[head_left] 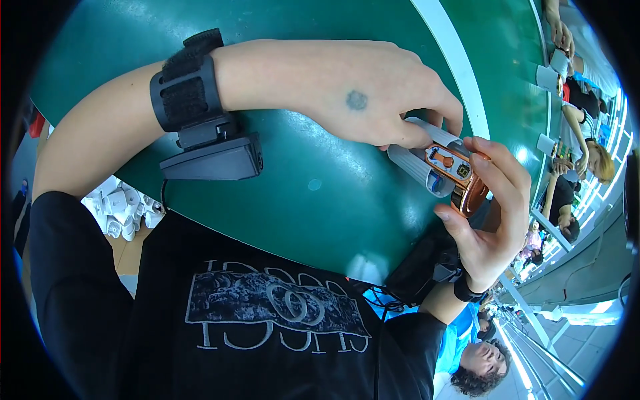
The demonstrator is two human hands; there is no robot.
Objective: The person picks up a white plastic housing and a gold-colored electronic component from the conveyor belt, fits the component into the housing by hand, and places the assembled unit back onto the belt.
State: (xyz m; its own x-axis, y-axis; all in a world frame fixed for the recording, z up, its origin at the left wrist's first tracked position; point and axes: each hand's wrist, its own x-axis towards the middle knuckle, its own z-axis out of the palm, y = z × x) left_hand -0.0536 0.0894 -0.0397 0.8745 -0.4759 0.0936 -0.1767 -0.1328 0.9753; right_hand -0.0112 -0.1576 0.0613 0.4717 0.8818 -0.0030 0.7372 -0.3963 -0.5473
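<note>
My left hand reaches across the green table from the left, its thumb and fingers closed on a whitish, trough-like plastic shell. At the shell's right end sits a copper-coloured device part with a small dark display and a glossy rounded end. My right hand pinches this part between the thumb and fingers. The copper-coloured part lies partly inside the shell, where a bit of blue shows. The left fingertips are partly hidden behind the shell.
A black strapped device is on my left wrist. Many white parts are piled below the table edge at left. A white strip crosses the green table. Other people work at far right; a person in blue is at lower right.
</note>
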